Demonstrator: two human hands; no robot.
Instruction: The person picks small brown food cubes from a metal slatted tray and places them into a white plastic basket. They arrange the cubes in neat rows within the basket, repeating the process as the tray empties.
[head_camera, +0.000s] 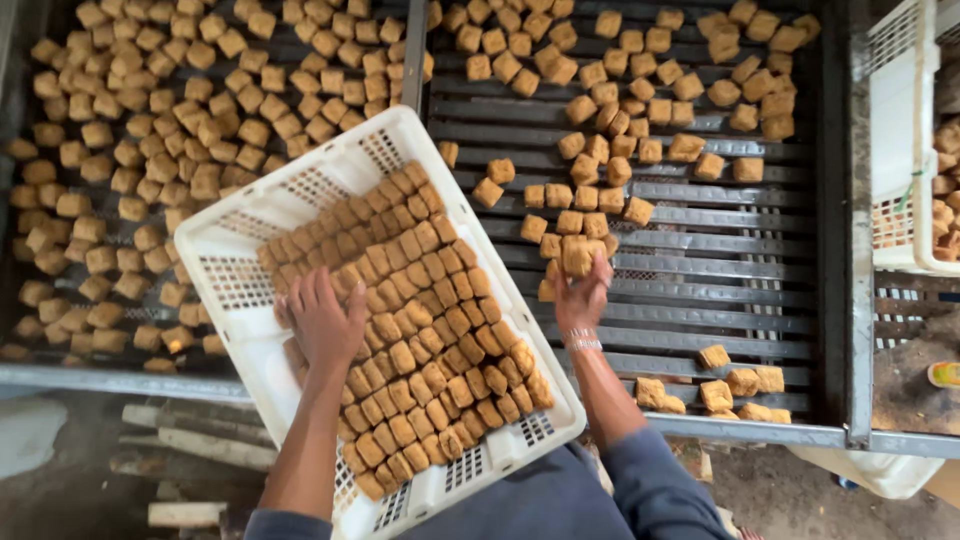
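Fingers of the left hand (325, 322) spread flat on brown cubes (420, 300) in the white crate (240, 240); right hand (582, 295) clamps cubes above the slatted rack (700, 260).

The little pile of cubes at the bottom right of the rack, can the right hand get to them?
Probably yes. The right hand holds cubes above the bare rack, and nothing lies between it and the pile.

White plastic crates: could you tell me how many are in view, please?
2: one crate full of brown cubes under the left hand, another crate at the right edge, cut off by the frame.
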